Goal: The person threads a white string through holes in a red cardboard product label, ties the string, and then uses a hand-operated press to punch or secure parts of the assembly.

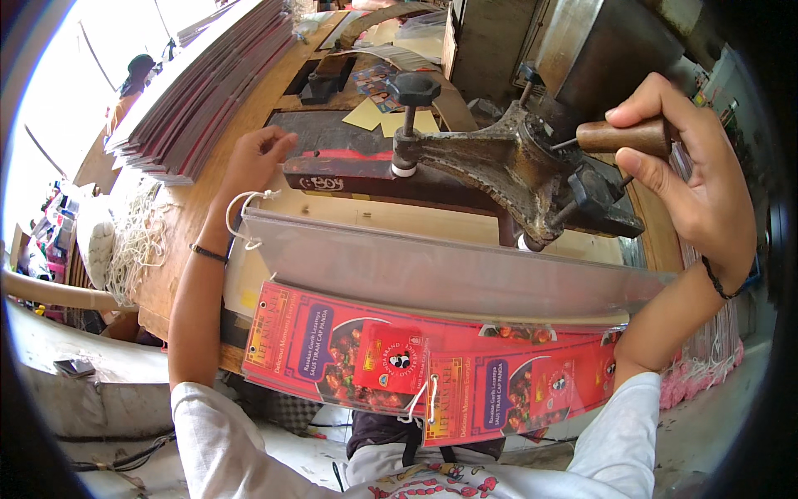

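Observation:
My right hand [694, 158] grips a brown wooden handle [623, 138] with a thin metal rod, beside a heavy dark metal clamp frame [499, 158]. This frame has black knobs and a long dark bar [357, 181] across the work. Near the bar's left end, my left hand [259, 158] has its fingers curled; anything inside them is hidden. Below the bar lies a long stack of clear-covered sheets [416, 254], with a white string [249, 218] looped at its left corner. Red printed cards [357, 345] hang over the front edge, tied with another white string [422, 399].
A tall stack of boards [208, 91] stands at the back left of the wooden table [170, 270]. Loose white strings [141, 237] hang over its left edge. Yellow paper pieces [391, 119] lie behind the clamp. More stacked sheets with pink strings [702, 370] are at the right.

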Demonstrator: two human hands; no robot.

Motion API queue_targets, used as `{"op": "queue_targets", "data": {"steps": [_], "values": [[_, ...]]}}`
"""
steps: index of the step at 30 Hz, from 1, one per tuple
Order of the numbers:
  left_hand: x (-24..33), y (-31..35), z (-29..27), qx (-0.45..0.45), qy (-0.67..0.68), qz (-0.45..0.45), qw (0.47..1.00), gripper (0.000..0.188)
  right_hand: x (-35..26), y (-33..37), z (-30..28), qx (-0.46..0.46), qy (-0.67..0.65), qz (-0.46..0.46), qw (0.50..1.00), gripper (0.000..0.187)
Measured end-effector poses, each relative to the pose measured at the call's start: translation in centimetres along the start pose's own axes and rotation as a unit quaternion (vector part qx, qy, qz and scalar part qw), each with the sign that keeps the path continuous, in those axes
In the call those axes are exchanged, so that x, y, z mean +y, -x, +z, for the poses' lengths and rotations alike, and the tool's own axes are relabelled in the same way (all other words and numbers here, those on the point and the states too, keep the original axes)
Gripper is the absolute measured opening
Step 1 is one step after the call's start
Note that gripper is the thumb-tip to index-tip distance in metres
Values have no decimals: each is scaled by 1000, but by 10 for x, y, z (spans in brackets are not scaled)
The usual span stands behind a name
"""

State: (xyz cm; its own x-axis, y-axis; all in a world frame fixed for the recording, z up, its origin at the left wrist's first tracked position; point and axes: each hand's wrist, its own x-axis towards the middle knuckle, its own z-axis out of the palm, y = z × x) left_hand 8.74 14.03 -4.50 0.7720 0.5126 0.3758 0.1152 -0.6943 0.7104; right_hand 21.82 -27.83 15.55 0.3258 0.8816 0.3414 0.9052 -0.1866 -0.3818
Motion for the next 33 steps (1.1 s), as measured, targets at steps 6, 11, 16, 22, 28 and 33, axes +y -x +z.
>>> {"op": "queue_targets", "data": {"steps": [6, 11, 16, 22, 28, 33], "values": [[31, -2, -19, 71, 105, 59, 990, 32, -1, 0, 0, -4, 66, -39, 997, 17], [50, 8, -25, 91, 4, 113, 989, 31, -3, 3, 1, 3, 72, -31, 997, 18], [70, 21, -21, 90, -91, 170, 977, 18, -16, -1, -3, -12, 87, -11, 996, 18], [160, 47, -43, -24, -105, 380, 919, 16, -19, 13, -8, 96, 57, -51, 992, 18], [194, 81, -58, -334, 4, 397, 855, 34, -35, 9, 0, 22, 113, -41, 992, 17], [207, 125, -32, -351, -185, 387, 833, 40, -39, 7, 4, 38, 119, -61, 990, 18]]}}
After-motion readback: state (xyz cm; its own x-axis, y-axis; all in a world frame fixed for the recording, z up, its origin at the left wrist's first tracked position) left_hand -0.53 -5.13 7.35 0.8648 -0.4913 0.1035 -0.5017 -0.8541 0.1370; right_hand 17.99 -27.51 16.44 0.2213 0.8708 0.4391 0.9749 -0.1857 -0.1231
